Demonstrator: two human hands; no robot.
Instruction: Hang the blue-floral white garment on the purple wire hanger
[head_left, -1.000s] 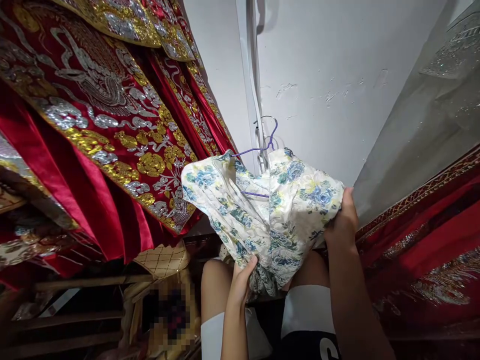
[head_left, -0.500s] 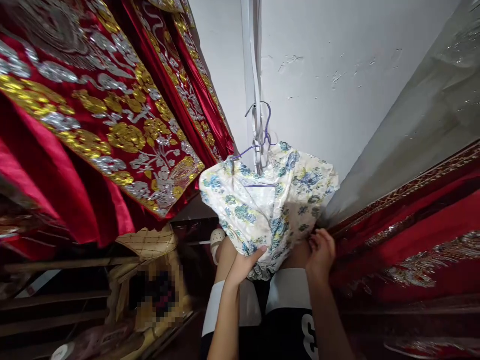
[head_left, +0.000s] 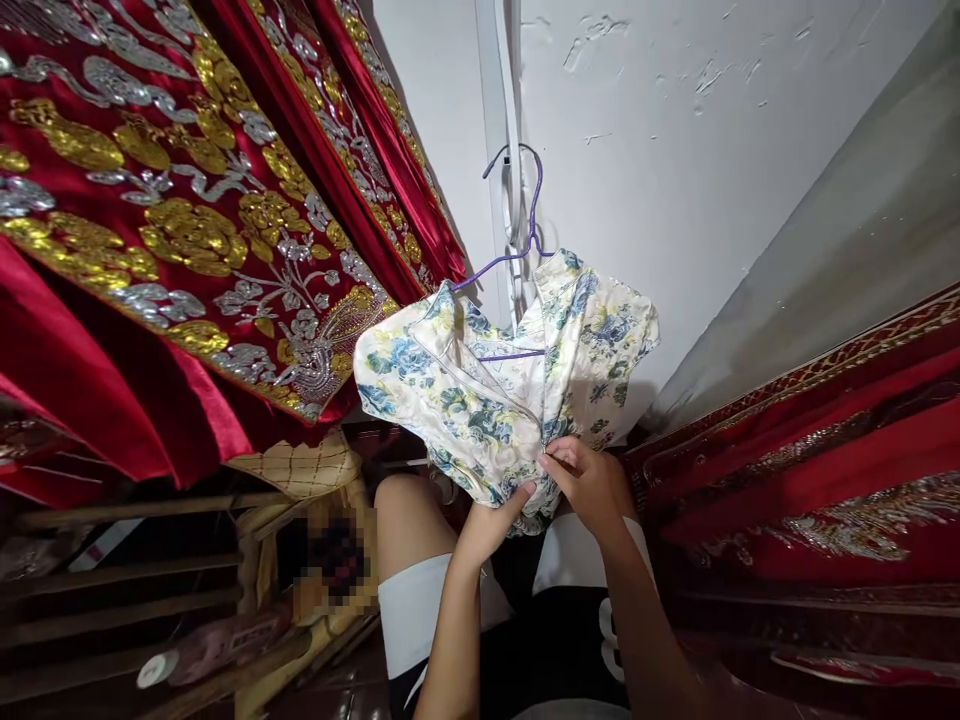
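A white short-sleeved blouse [head_left: 487, 430] with blue and yellow flowers hangs on a purple wire hanger [head_left: 534, 215] in front of me. My left hand [head_left: 499, 520] grips its lower front, thumb on the outside and the other fingers hidden behind the cloth. Higher up and to the right, my right hand [head_left: 581, 480] pinches the blouse's front edge between thumb and forefinger, where the overlapping panels meet at the bottom of the V neck. The gathered hem bunches between and below my hands.
Red cloth with gold and silver sequins [head_left: 199, 235] drapes at the left, more red embroidered fabric [head_left: 840, 480] at the right. A white strap [head_left: 510, 90] runs down the wall to the hanger. Lower left are a bamboo chair [head_left: 255, 570] and a plastic bottle [head_left: 217, 645].
My right hand has moved up and left from beside the blouse and now pinches its front edge. My left hand keeps its hold. The blouse appears slightly higher in view.
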